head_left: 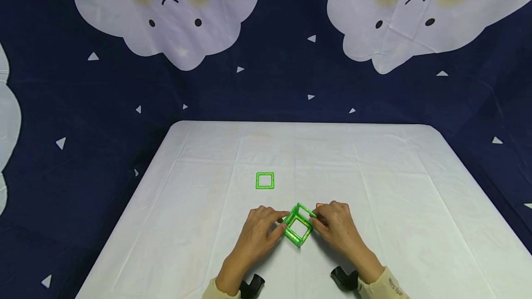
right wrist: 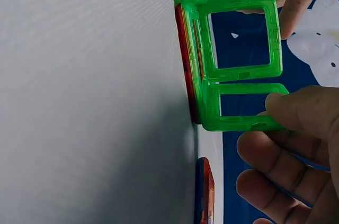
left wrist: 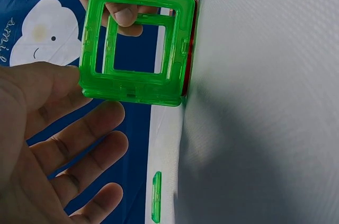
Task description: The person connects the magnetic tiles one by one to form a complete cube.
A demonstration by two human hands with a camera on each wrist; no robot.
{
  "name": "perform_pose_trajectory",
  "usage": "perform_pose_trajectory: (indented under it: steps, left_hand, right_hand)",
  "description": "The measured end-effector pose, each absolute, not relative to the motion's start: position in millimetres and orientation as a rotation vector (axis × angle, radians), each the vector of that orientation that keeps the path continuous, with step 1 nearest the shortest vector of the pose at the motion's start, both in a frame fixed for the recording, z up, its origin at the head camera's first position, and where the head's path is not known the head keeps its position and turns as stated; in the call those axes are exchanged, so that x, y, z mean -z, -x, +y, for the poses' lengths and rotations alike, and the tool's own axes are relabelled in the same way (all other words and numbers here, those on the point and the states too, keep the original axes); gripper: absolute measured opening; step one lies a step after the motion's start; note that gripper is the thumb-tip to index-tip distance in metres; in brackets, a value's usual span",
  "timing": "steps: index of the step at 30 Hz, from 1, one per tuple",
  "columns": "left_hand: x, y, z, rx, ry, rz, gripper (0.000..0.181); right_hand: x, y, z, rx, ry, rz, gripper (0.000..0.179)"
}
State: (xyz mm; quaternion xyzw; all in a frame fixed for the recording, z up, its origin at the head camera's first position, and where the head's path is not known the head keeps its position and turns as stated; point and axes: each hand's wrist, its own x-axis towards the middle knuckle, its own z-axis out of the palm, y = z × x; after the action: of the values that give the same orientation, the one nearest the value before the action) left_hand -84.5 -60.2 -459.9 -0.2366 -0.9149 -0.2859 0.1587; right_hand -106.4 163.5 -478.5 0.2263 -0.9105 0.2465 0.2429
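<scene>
Several green square magnetic tiles stand joined as an open-topped box on the white table. Along its bottom runs a thin red edge, seen in both wrist views. At the box's left corner my left hand pinches a green tile between thumb and forefinger, the other fingers spread. Across from it, my right hand pinches another upright green tile by its outer edge. A separate green tile lies flat behind the box.
An orange-red tile lies partly hidden behind the right hand; the right wrist view shows its red and blue edge. Black wrist cameras sit under both wrists. A dark blue cloth with clouds hangs behind the white table.
</scene>
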Motion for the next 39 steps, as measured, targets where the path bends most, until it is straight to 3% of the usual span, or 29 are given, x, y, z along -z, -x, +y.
perform_pose_trajectory:
  steps: [30,39]
  left_hand:
    - [452,97,-62,0.837,0.728,-2.663,0.026]
    - [453,107,-67,0.941,0.892,-2.699,0.037]
  right_hand:
    - [475,114,169,-0.642,-0.744,-2.481,0.017]
    - [475,118,169,-0.676,-0.764,-2.507,0.016]
